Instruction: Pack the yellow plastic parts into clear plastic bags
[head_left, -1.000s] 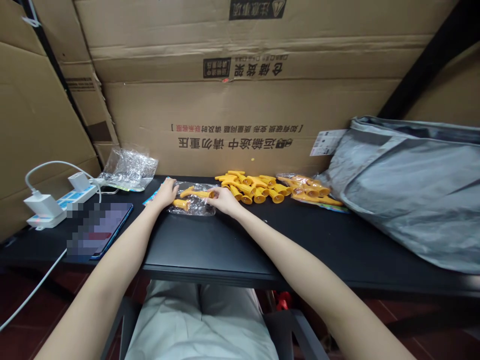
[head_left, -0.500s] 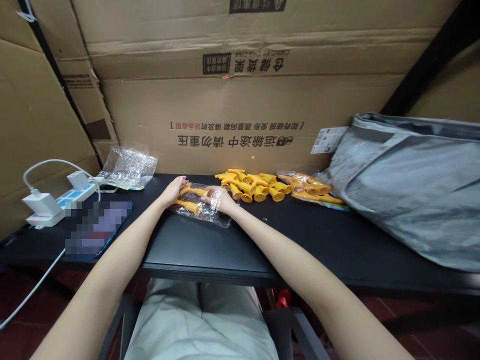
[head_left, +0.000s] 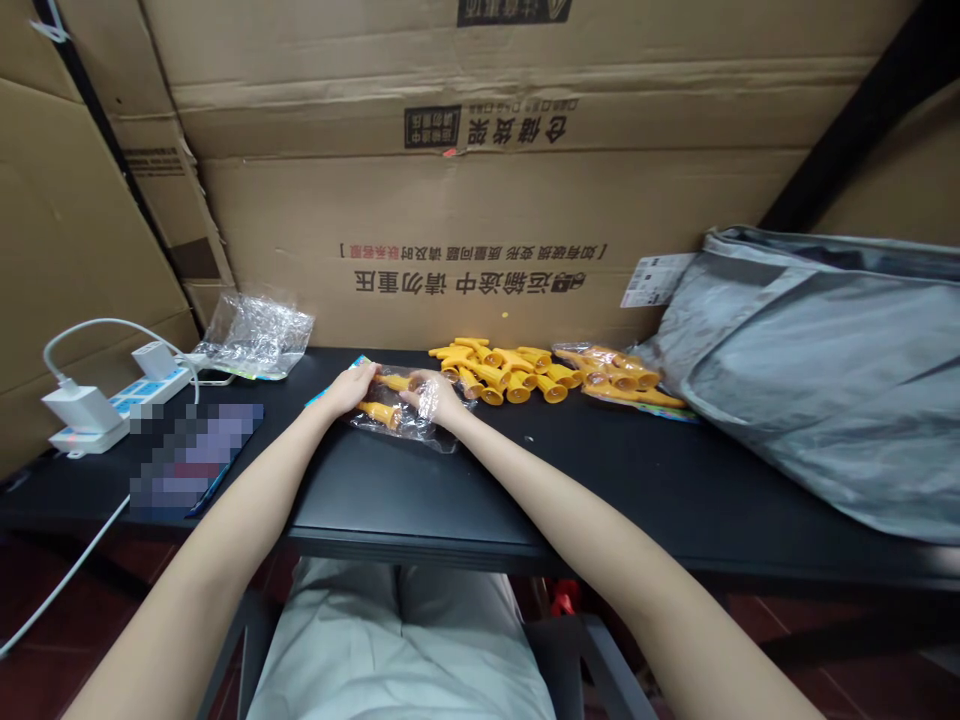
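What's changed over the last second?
The left hand has shifted right along the clear bag, toward the right hand; the lower yellow piece in the bag has also moved right. Film now covers part of the right hand; whether it still grips the upper piece is unclear. Unchanged: loose yellow pile, phone, grey bag.

On the flat black table [head_left: 667, 470], between its front and back edges, the left hand [head_left: 352, 388] grips a crinkly clear plastic bag [head_left: 424, 434] with 2 yellow cone-ended plastic pieces [head_left: 380, 413] inside; film covers the right hand's [head_left: 444, 402] fingers. Near the back edge lies a heap of yellow plastic pieces [head_left: 495, 376]; a slouching grey fabric bag [head_left: 817, 390] fills the right end.
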